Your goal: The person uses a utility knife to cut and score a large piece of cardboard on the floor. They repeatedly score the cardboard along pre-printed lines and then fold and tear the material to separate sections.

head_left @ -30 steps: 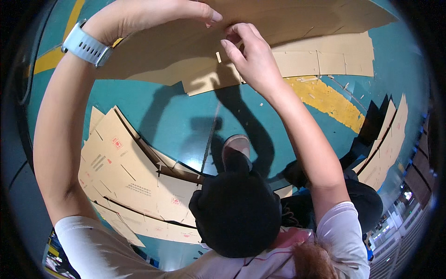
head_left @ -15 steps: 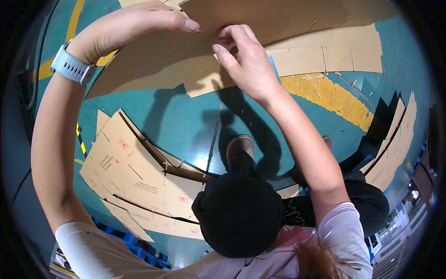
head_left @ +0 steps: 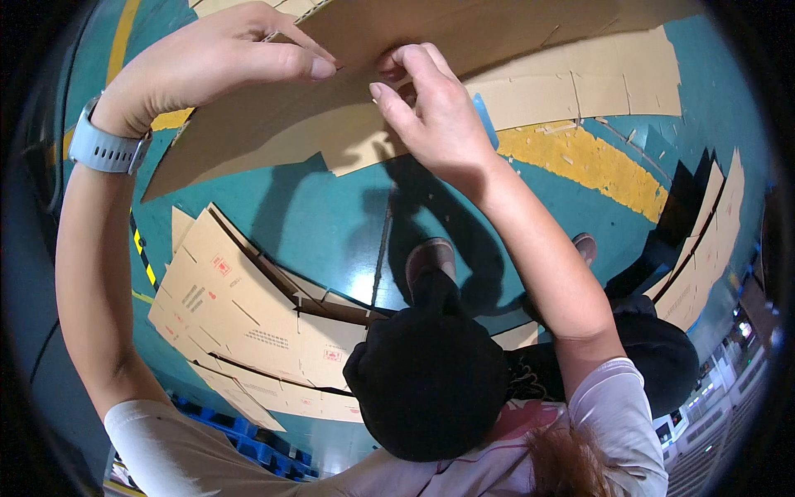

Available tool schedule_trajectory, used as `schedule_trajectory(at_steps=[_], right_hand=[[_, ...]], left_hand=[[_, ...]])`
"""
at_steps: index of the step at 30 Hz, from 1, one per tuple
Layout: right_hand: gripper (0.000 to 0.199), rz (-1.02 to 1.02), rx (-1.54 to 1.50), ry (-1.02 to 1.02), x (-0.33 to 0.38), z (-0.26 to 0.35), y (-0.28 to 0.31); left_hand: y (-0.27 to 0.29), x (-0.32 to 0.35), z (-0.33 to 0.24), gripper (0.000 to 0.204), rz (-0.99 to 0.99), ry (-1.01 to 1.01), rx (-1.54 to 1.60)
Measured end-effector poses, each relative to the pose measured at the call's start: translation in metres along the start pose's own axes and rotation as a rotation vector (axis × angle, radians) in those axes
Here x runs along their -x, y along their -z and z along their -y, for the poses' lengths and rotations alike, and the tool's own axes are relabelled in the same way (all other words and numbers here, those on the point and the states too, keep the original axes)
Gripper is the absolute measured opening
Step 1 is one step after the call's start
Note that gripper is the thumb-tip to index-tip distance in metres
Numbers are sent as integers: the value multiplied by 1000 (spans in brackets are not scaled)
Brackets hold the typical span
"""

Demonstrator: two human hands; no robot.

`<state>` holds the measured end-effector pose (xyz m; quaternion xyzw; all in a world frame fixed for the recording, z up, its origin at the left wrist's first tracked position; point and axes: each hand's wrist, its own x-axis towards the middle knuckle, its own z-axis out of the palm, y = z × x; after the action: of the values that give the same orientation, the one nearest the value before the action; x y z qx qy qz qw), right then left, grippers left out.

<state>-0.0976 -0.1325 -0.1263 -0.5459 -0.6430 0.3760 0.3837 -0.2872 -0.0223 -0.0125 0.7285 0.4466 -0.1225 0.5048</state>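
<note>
A large brown cardboard sheet (head_left: 464, 50) stands tilted across the top of the view. At its corrugated left edge is my left hand (head_left: 224, 62), closed, thumb and index tip close together at the board; the other fingers are partly hidden. My right hand (head_left: 435, 116) is in front of the same sheet with its fingers curled toward the surface. Its thumb is bent near the index fingertip, and I cannot make out what it grips. A blue object (head_left: 486, 123) shows beside the right wrist, mostly hidden behind the hand.
More flat cardboard (head_left: 588, 87) lies beyond the sheet. Printed cardboard stacks (head_left: 248, 311) stand at left and right (head_left: 704, 248), the left one near a blue pallet (head_left: 240, 439). Scraps are scattered on the yellow floor stripe (head_left: 580, 157). My shoe (head_left: 431, 258) is on the green floor.
Both hands have moved slightly left, the left wrist also a little down. More of the left index finger now shows beside the thumb. The sheet's left corner has shifted down and left.
</note>
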Motion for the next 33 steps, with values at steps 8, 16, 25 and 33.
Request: schedule_trajectory(at_steps=[8,16,25,33], right_hand=[[22,-17,-7,-19,3,0,-1],[23,-22,33,-40,11,7,-1],[27,-6,-25,-44,12,13,-1],[27,-9,-36,-85,15,11,-1]], left_hand=[[5,-3,-15,40,101,39,-71],[5,1,-22,43,95,13,-104],[0,4,-13,47,18,-22,-111],[2,3,-20,50,52,15,-263]])
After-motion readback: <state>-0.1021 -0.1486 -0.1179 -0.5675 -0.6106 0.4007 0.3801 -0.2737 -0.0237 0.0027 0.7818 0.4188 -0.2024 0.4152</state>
